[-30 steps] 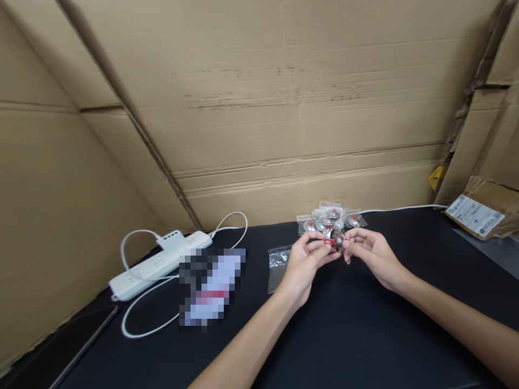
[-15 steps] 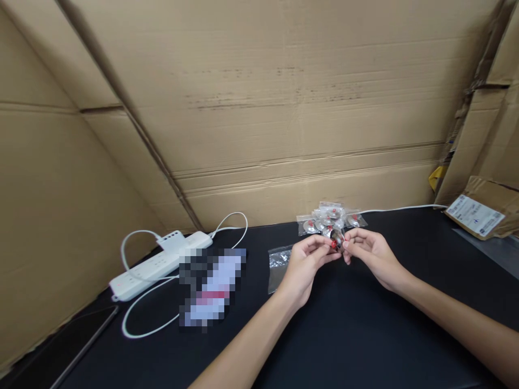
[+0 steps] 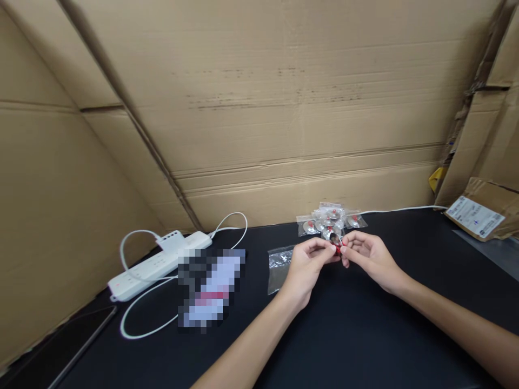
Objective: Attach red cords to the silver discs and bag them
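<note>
Between my two hands is a small shiny metal piece with red parts point(image 3: 334, 237), round and hollow at its top; its exact kind is not clear. My left hand point(image 3: 310, 265) pinches its red part from the left with thumb and fingertips. From the right, my right hand point(image 3: 371, 256) grips the same piece between thumb and curled fingers. Just behind them lies a pile of clear plastic bags point(image 3: 330, 216), each with a round silvery, red-tipped piece inside. A flat clear zip bag point(image 3: 279, 265) lies partly behind my left hand.
A white power strip point(image 3: 141, 275) with looped white cables sits at the left, beside a blurred-out item point(image 3: 214, 289). A dark flat device point(image 3: 77, 346) lies front left. Cardboard walls point(image 3: 275, 135) enclose the black table point(image 3: 365, 335); a labelled cardboard package point(image 3: 478, 213) is at the right.
The metal piece has turned in my fingers, so its hollow end now faces up and its red part sits lower. Both hands stay almost in place.
</note>
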`<state>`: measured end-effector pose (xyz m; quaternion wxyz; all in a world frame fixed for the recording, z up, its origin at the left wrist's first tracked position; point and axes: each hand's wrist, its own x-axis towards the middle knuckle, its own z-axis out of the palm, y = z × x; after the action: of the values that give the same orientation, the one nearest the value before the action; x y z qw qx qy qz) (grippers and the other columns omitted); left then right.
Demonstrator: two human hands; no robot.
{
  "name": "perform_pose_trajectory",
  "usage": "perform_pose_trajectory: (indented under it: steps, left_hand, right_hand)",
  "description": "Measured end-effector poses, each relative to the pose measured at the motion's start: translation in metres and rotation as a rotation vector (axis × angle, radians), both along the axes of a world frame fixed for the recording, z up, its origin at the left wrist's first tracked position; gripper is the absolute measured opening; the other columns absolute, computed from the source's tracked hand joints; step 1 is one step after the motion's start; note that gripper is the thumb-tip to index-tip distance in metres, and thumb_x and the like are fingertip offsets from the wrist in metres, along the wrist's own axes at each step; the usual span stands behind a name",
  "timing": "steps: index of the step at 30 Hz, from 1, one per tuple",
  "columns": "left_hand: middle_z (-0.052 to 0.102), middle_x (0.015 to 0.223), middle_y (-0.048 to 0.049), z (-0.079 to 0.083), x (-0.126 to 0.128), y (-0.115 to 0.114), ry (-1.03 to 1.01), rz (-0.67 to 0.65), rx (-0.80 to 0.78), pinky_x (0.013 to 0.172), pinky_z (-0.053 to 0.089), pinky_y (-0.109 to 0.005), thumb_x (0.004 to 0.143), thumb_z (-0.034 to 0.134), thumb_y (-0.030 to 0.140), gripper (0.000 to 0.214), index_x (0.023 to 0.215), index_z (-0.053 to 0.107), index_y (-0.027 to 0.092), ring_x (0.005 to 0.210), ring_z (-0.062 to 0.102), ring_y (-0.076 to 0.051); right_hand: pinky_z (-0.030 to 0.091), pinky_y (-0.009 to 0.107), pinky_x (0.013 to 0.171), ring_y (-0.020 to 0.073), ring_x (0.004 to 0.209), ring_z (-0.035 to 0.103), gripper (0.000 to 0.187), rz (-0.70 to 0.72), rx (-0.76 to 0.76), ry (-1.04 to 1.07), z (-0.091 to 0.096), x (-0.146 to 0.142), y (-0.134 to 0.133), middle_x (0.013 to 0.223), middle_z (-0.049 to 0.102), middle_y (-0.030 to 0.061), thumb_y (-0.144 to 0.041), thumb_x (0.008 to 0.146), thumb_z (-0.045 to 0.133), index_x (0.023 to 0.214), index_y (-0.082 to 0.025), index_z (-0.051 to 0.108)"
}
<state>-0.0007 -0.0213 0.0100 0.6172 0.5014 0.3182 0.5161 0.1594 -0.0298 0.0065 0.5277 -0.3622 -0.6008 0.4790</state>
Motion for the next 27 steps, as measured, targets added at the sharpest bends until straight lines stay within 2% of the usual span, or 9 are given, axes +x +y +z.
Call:
perform_pose_trajectory:
  steps: [6,12,19,27]
  left_hand:
    - [0.068,0.078,-0.0061,-0.003,0.0,0.002,0.03,0.027,0.02,0.081,0.054,-0.038,0.07,0.078,0.03,0.021,0.073,0.067,0.013,0.075,0.066,-0.019]
    - [0.069,0.074,-0.005,-0.003,0.001,0.002,0.09,0.08,0.015,0.078,0.054,-0.033,0.067,0.08,0.03,0.021,0.069,0.066,0.014,0.073,0.067,-0.018]
    - [0.069,0.075,-0.0054,-0.003,0.001,0.001,0.086,0.062,0.026,0.078,0.054,-0.033,0.07,0.078,0.028,0.021,0.071,0.063,0.013,0.073,0.068,-0.019]
    - [0.069,0.081,-0.006,-0.001,-0.002,0.004,0.016,0.064,-0.055,0.072,0.054,-0.033,0.069,0.079,0.023,0.034,0.098,0.064,0.013,0.065,0.066,-0.016]
  right_hand:
    - [0.05,0.03,0.063,0.013,0.06,0.057,0.027,0.001,0.011,-0.011,-0.004,-0.001,0.001,0.066,0.057,-0.001,-0.04,0.075,0.073,0.081,-0.018,0.058]
    - [0.051,0.028,0.061,0.0123,0.06,0.058,0.029,-0.068,0.033,-0.016,-0.01,-0.002,0.003,0.069,0.059,-0.0006,-0.036,0.068,0.079,0.078,-0.018,0.058]
    - [0.053,0.03,0.062,0.0147,0.061,0.062,0.028,-0.089,0.021,-0.031,-0.01,0.0,0.003,0.067,0.06,0.0004,-0.035,0.07,0.078,0.079,-0.018,0.059]
    - [0.053,0.03,0.06,0.0136,0.058,0.061,0.026,-0.088,-0.048,0.039,-0.006,-0.001,0.002,0.064,0.06,-0.0005,-0.031,0.067,0.079,0.076,-0.017,0.059]
